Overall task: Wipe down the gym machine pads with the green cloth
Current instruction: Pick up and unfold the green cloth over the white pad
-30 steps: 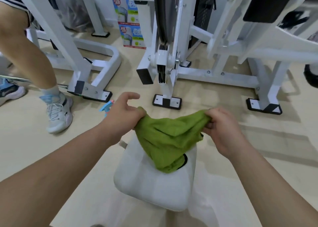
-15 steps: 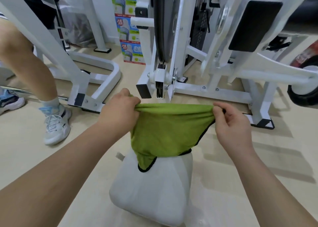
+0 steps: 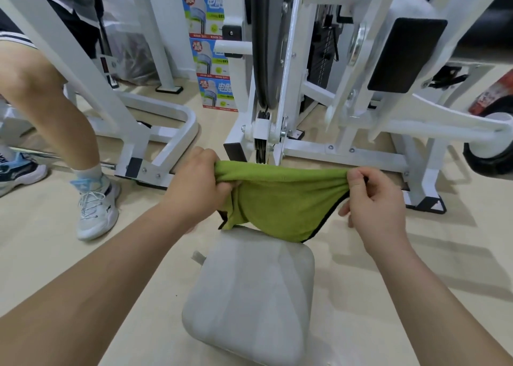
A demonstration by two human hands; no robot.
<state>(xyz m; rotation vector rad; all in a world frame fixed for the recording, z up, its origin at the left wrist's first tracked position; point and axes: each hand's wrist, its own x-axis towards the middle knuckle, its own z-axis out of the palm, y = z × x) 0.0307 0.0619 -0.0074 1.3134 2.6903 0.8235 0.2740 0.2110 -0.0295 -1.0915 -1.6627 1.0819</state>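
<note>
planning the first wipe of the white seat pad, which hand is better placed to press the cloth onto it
Probably left: the left hand grips a bunched fistful of the green cloth above the seat pad, while the right hand only pinches a corner.

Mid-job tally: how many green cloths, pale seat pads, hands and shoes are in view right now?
green cloth: 1
pale seat pad: 1
hands: 2, left hand and right hand
shoes: 2, white shoe and dark shoe
Total: 6
</note>
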